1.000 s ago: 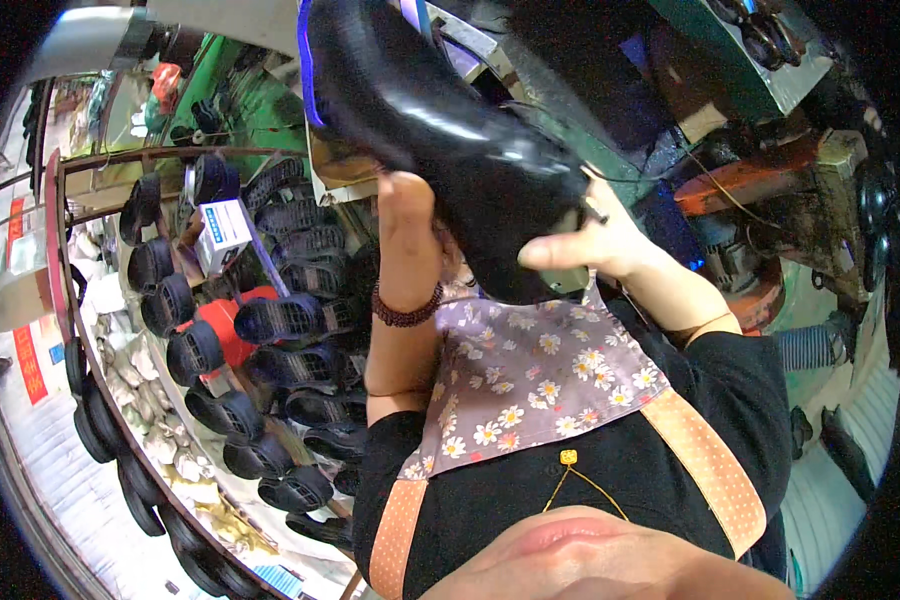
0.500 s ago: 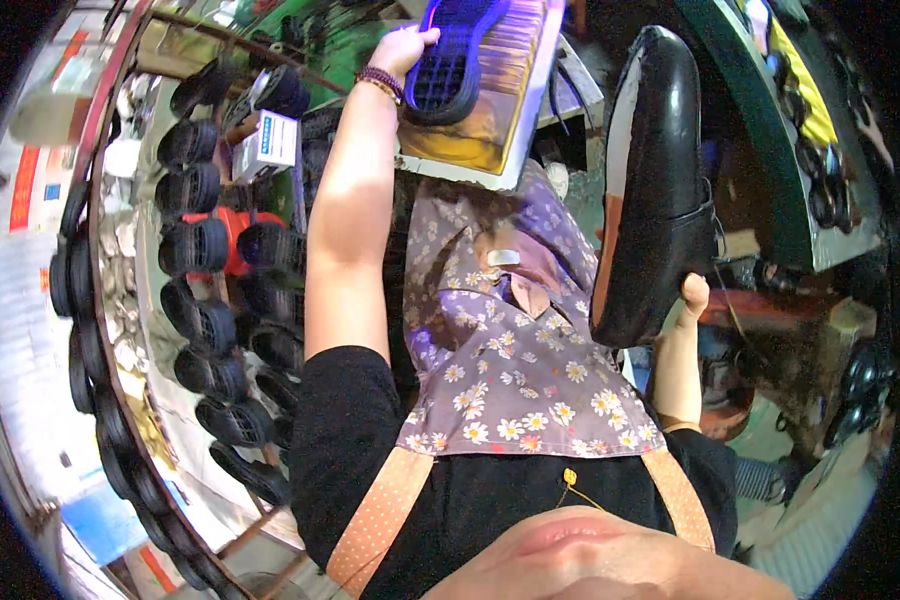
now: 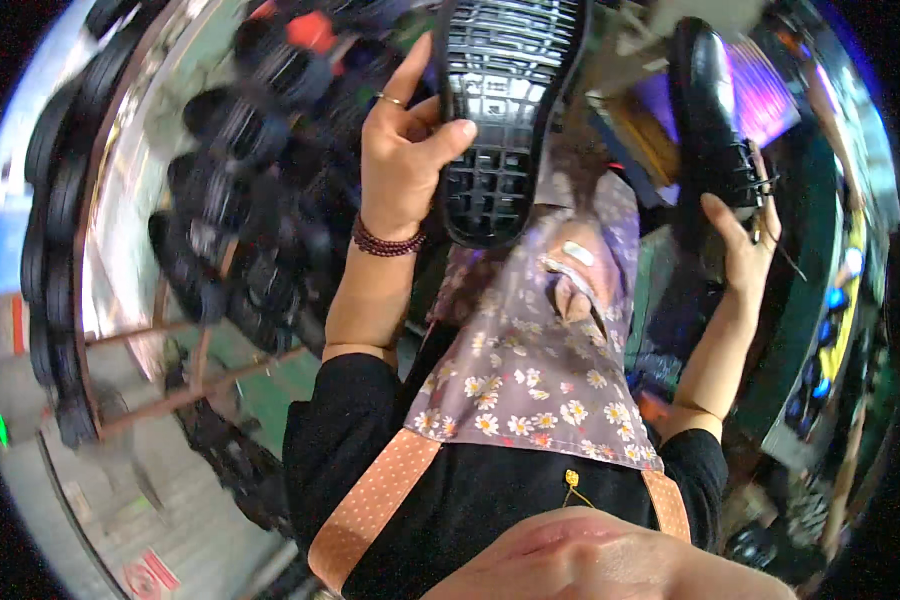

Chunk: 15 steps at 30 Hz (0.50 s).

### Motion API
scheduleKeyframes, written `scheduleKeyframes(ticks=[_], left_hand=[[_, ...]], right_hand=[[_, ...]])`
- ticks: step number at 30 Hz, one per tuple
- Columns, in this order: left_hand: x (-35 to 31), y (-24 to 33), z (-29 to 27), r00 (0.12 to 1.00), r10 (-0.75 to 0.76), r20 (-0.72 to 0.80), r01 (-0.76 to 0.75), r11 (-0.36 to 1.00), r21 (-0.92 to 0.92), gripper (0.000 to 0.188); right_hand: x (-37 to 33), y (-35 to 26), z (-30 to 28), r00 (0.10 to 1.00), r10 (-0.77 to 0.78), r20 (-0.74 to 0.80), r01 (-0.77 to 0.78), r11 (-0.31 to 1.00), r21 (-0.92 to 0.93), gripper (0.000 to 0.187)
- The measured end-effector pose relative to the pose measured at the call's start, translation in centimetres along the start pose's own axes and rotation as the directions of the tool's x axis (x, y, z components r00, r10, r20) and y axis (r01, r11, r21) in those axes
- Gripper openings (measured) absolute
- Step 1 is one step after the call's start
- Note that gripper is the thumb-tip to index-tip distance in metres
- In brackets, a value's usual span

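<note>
My left hand [image 3: 405, 160], with a beaded bracelet at the wrist, grips the edge of a black shoe sole [image 3: 490, 185]. Its thumb lies on the sole's inner face, where a grid of ribs shows shiny. On the right, my right hand [image 3: 745, 235] holds a black lace-up shoe [image 3: 705, 100] near its laced, heel-side part, with the toe pointing away from me. Sole and shoe are apart, both held up in front of my flowered apron [image 3: 530, 370]. Most of the right hand's fingers are hidden behind the shoe.
Many black soles [image 3: 240, 130] sit on a rack at the left, blurred. Another row of black soles [image 3: 55, 250] lines its outer rail. Behind the shoe is a yellowish tray [image 3: 630, 135] under purple light. A dark green bench edge [image 3: 805, 260] runs along the right.
The view has swung to the left along the rack. The sole has left the yellowish tray and come nearer, its inner grid facing me. My right hand has carried the shoe farther out to the right.
</note>
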State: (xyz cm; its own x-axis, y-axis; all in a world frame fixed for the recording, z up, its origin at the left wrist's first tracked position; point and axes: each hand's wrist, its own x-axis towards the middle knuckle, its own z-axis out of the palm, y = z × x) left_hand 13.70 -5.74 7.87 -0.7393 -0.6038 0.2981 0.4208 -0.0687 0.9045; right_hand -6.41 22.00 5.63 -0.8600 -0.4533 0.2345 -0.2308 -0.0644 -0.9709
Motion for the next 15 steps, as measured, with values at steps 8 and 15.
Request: scheduleKeyframes(ticks=[8,15], left_hand=[[-10.6,4.1,-6.1,0.940,0.001,-0.342,0.047,0.990,0.133,0.081],[-18.7,10.0,-11.2,0.591,0.349,-0.727,-0.035,0.912,0.409,0.074]], right_hand=[[4.8,0.9,-2.6,0.912,0.186,0.366,-0.050,0.935,-0.350,0.073],[6.2,2.5,-7.1,0.936,0.294,0.192,-0.188,0.883,-0.431,0.062]])
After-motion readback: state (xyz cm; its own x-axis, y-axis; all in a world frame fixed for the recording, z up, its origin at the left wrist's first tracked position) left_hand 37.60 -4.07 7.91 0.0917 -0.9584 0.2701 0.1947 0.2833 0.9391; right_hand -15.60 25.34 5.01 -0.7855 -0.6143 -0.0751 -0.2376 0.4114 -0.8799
